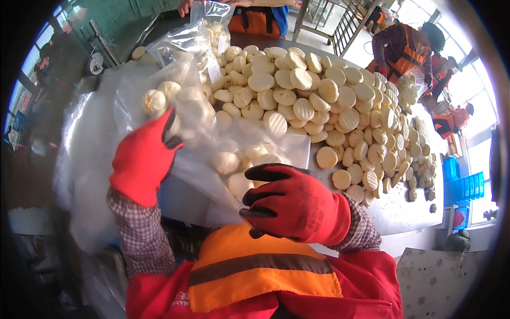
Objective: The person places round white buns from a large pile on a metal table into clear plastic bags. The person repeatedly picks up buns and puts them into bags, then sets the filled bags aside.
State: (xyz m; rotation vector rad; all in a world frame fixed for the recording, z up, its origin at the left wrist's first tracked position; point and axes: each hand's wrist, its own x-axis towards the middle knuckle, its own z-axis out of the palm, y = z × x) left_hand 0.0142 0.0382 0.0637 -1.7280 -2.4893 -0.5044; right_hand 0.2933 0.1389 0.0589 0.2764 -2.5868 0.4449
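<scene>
My left hand (143, 159), in a red glove with dark palm coating, is at the left side of a clear plastic bag (199, 171). Its index finger and thumb are apart; whether its hidden fingers grip the film cannot be told. Pale filled buns (225, 162) show through the bag. My right hand (295, 203), gloved alike, is over the bag's near right side, fingers spread towards the left, with nothing visible between them. Beyond both hands lies a large heap of pale buns (303, 109), many showing ridged flat undersides.
Filled clear bags with labels (215, 44) stand at the far side of the metal table (392, 217). Plastic film (95, 159) covers the left side. A person (406, 52) works at the far right; another person's hands (237, 3) are across the table. Blue crates (464, 187) stand right.
</scene>
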